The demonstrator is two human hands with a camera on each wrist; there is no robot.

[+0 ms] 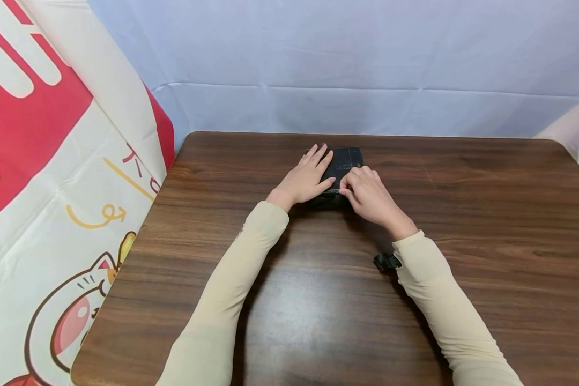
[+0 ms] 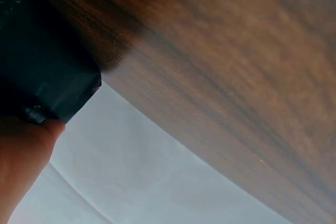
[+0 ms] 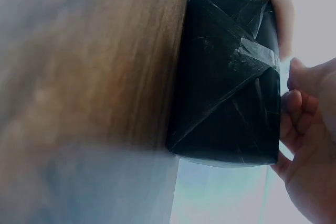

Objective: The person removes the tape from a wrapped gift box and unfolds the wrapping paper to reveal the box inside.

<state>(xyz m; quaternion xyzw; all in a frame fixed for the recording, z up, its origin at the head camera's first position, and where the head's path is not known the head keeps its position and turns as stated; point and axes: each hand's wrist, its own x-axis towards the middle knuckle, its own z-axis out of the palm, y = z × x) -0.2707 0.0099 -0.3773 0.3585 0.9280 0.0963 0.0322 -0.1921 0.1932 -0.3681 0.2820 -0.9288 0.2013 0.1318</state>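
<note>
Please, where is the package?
In the head view, the package lies near the far edge of the table; the left hand rests on its left side, the right hand at its near right corner.

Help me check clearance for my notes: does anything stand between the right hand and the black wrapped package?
Nothing visible does: the right hand is at the near top edge of the black package; the left hand rests spread on top, farther left.
</note>
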